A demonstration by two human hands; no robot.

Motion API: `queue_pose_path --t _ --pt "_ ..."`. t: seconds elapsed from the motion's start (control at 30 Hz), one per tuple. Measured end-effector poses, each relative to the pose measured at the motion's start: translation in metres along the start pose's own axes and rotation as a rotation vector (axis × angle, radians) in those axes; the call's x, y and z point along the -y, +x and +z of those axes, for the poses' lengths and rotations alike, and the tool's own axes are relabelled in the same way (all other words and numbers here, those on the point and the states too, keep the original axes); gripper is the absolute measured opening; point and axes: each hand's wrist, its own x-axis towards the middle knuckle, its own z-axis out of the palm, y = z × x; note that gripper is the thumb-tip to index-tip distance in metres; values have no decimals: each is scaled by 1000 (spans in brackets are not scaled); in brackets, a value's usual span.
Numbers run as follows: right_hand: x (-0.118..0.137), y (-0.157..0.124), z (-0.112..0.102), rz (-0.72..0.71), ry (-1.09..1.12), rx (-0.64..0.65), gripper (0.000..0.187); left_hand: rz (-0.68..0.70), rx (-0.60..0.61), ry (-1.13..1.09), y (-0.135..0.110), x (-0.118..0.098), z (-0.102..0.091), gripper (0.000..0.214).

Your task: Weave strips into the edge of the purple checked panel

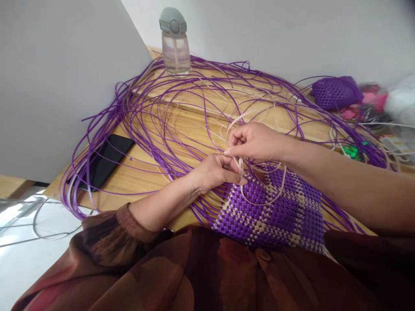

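— Two hands meet at the centre of the frame. What lies between the fingers?

— A cream strand (240,165). The right hand (256,141), coming in from the right edge, has its fingers curled and pressed together, pinching the strand from above. The left hand (216,171), just below it and touching it, has its fingers folded, thumb tip pressing the same strand down at the upper left corner of the woven panel (275,211). From the pinch the strand loops out over the panel and back.

— Where does the panel lie?

— Lower centre of the frame, flat on the wooden table (142,177), its near edge against the person's brown blouse.

— Any containers?

— One clear water bottle (175,43) with a grey lid stands upright at top centre; whether it holds liquid cannot be told. A purple woven pouch (337,91) lies at upper right, contents hidden.

— Materials and shapes?

— Glossy, flat plastic strips form the panel: a tight knotted weave, purple with cream squares in a check. Loose purple strands (155,112) sprawl in wide loops across the pale, grained table, some over a flat black phone (106,157) at left.
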Motion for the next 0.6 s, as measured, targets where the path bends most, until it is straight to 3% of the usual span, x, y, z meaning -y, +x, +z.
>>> queue_pose_path --t 0.1,0.3,0.5,0.6 --pt "-16 -5 -2 157 -43 17 12 -51 20 -26 0 -3 1 32" --pt "-16 -38 -8 191 -86 -62 13 6 51 -41 0 -2 -1 44" --pt "-16 -61 -10 314 368 12 38 40 95 -73 3 0 -4 35" --pt "-15 -63 -6 340 553 -24 42 30 128 -126 2 -1 -3 34"
